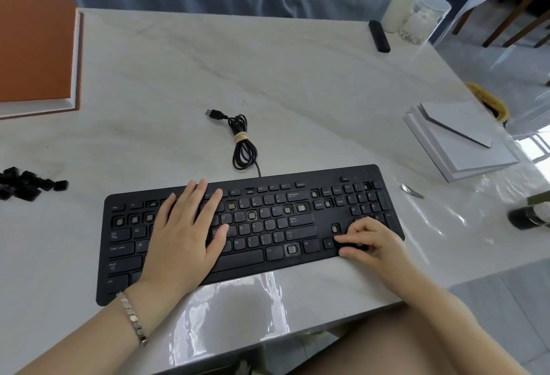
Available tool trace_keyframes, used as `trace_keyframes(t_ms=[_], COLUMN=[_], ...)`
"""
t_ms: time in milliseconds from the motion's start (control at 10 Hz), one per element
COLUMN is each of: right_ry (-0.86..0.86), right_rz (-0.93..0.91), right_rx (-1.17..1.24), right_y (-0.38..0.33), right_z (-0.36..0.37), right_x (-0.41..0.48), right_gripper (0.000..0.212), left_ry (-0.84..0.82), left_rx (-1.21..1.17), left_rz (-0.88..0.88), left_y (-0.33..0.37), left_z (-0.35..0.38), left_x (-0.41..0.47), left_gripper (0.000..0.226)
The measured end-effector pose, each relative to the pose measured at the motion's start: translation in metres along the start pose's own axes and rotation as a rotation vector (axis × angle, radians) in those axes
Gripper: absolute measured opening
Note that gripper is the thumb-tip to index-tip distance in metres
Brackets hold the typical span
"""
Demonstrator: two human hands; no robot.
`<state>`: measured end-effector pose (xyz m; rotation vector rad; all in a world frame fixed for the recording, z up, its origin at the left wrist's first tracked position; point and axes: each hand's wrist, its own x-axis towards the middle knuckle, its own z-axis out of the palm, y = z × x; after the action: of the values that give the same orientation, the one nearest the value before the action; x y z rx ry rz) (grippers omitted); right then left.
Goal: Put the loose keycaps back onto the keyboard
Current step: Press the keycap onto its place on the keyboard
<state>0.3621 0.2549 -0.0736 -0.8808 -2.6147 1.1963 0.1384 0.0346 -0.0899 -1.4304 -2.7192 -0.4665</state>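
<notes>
The black corded keyboard (253, 226) lies near the white marble table's (297, 92) front edge; the left hand (184, 235) rests flat, fingers spread, on its keys; the right hand (369, 240) pinches at the arrow keys — whether it holds a keycap is unclear; loose black keycaps (26, 185) are piled at the left edge.

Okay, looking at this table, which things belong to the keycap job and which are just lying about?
For the job:
keyboard
pile of loose keycaps
left hand
right hand

Lying about:
orange book
white bottle
glass jar
stack of white papers
spoon
</notes>
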Motion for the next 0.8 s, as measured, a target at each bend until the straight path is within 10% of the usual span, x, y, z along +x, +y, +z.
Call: trace_keyframes(t_ms=[800], right_ry=[0.299], right_rz=[-0.348], right_rx=[-0.347], right_y=[0.005], right_z=[0.021], right_x=[-0.015], right_gripper=[0.017], left_ry=[0.010], left_rx=[-0.007], left_rz=[0.003], left_y=[-0.001], left_z=[0.002], left_x=[0.000], left_gripper=[0.055])
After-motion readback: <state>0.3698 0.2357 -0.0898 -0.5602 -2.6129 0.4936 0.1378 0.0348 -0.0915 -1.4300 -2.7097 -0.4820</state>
